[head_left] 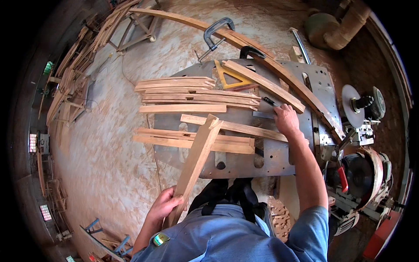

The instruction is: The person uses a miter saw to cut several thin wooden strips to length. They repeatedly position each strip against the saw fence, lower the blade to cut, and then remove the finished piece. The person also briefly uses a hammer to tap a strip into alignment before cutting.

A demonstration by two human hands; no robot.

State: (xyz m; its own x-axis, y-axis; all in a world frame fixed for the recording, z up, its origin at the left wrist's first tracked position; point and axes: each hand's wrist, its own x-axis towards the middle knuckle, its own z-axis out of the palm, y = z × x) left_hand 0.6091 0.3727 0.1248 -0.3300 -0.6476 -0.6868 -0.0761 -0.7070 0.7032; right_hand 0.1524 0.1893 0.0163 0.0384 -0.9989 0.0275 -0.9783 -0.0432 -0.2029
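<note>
My left hand (168, 201) is closed around the lower part of a wooden rail (192, 168) with a notched upper end, which slants up over the metal table (273, 163). Over the table's right half, my right hand (286, 118) has its fingers bent and drawn together. Just beyond its fingertips lies a slim black tool (269, 101), and a flat grey metal strip (263, 115) is beside them. Whatever the right fingers pinch is hidden. Under the right wrist runs a narrow wooden strip (244, 128). Stacked wooden pieces (198, 97), some with cut slots, lie to the left.
A yellow triangular square (227, 76) lies by a wooden bar (266, 86). A C-clamp (217, 32) grips a long curved beam (292, 81) crossing the table's far right. A disc blade (352, 106) and a machine with a red handle (342, 179) stand at right.
</note>
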